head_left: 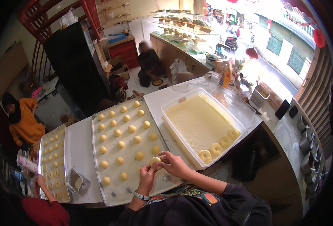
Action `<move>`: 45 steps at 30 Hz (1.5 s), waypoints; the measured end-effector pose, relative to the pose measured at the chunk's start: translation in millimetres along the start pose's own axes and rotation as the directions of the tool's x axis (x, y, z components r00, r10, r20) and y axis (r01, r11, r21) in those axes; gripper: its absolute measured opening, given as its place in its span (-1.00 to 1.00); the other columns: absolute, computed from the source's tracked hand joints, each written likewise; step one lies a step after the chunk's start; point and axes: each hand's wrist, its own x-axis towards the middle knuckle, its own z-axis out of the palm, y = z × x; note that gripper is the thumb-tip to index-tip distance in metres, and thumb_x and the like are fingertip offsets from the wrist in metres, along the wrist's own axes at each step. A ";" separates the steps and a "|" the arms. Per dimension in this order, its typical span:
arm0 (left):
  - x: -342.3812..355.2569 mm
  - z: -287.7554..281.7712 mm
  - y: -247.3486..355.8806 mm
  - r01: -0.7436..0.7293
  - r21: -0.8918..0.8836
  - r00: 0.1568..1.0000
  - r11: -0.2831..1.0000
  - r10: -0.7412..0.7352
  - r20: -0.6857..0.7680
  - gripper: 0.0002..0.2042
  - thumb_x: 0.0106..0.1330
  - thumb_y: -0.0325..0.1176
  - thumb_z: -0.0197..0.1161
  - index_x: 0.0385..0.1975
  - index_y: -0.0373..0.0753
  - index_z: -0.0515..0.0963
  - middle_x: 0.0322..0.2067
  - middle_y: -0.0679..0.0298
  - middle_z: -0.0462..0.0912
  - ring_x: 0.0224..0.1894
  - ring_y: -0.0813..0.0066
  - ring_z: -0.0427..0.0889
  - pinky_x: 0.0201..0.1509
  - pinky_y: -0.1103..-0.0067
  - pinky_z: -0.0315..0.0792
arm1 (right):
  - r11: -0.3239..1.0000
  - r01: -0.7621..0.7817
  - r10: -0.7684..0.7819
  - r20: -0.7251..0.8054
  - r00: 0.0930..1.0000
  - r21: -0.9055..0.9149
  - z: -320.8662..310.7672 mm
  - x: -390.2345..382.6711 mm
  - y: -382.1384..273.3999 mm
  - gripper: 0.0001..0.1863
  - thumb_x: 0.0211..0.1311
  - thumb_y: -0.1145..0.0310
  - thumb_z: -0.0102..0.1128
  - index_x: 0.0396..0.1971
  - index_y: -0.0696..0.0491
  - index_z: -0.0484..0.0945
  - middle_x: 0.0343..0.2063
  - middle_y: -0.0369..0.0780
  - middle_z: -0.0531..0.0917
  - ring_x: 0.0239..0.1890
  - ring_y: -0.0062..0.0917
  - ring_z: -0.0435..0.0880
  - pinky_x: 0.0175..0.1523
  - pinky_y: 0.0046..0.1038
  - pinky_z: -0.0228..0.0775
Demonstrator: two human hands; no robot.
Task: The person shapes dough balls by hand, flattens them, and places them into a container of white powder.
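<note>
Between the fingertips of both my hands is a pale dough piece (155, 161), held above the near right part of a large baking tray (112, 154). My left hand (147, 177) grips it from the near left side, with a watch on that wrist. From the right, my right hand (173, 164) pinches it; the fingers cover part of the dough, so its full shape is hidden. Rows of round dough balls (120, 144) lie on the tray. A white plastic tub (181, 145) to the right holds a pale yellow layer, with several dough rings (215, 149) at its near right corner.
Left of my tray stand a metal tin (84, 187) and a second tray (65, 165) of dough balls and rings, where a red-sleeved person's hand (41, 181) rests. A person in orange (29, 116) stands beyond. Another person (149, 62) sits low near the glass display case (185, 28).
</note>
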 end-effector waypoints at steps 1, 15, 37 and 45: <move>1.3 -2.9 -2.5 -0.021 0.081 1.000 0.997 0.022 -0.014 -0.81 0.29 -0.41 0.13 -0.22 -0.41 0.48 -0.27 0.21 0.59 -0.25 0.55 0.56 -0.11 0.65 0.44 | 0.998 -0.045 0.042 0.066 0.997 0.037 -4.6 1.0 -6.2 -0.68 0.10 0.41 0.19 -0.15 0.20 0.43 -0.21 -0.08 0.59 -0.20 -0.29 0.62 -0.09 -0.41 0.47; 6.3 1.9 -7.1 0.029 -0.190 1.000 0.981 -0.029 0.002 -0.74 0.17 -0.62 0.17 -0.13 -0.46 0.44 -0.22 0.10 0.59 -0.21 0.42 0.61 -0.08 0.60 0.51 | 0.979 -0.156 0.174 -0.135 0.976 0.132 -16.4 -10.6 -4.2 -0.70 0.07 0.42 0.24 -0.15 0.11 0.53 -0.28 -0.20 0.63 -0.26 -0.56 0.63 -0.11 -0.55 0.50; -6.7 -60.4 31.7 0.253 -0.111 0.955 0.961 -0.229 0.189 -0.78 0.15 -0.58 0.23 -0.19 -0.44 0.51 -0.30 0.13 0.63 -0.27 0.43 0.62 -0.16 0.59 0.53 | 0.995 -0.059 0.063 0.039 0.997 -0.084 44.5 -9.2 -21.7 -0.71 0.09 0.41 0.24 -0.14 0.06 0.58 -0.26 -0.19 0.63 -0.21 -0.57 0.63 -0.13 -0.52 0.50; -27.1 -95.1 49.6 0.230 0.012 0.971 0.973 -0.231 0.057 -0.79 0.18 -0.51 0.21 -0.21 -0.46 0.52 -0.30 0.14 0.63 -0.27 0.39 0.62 -0.16 0.55 0.52 | 0.936 -0.232 0.238 0.009 0.971 0.264 93.6 -18.5 -7.5 -0.71 0.14 0.45 0.19 -0.10 0.05 0.56 -0.28 -0.24 0.62 -0.26 -0.65 0.58 -0.14 -0.60 0.45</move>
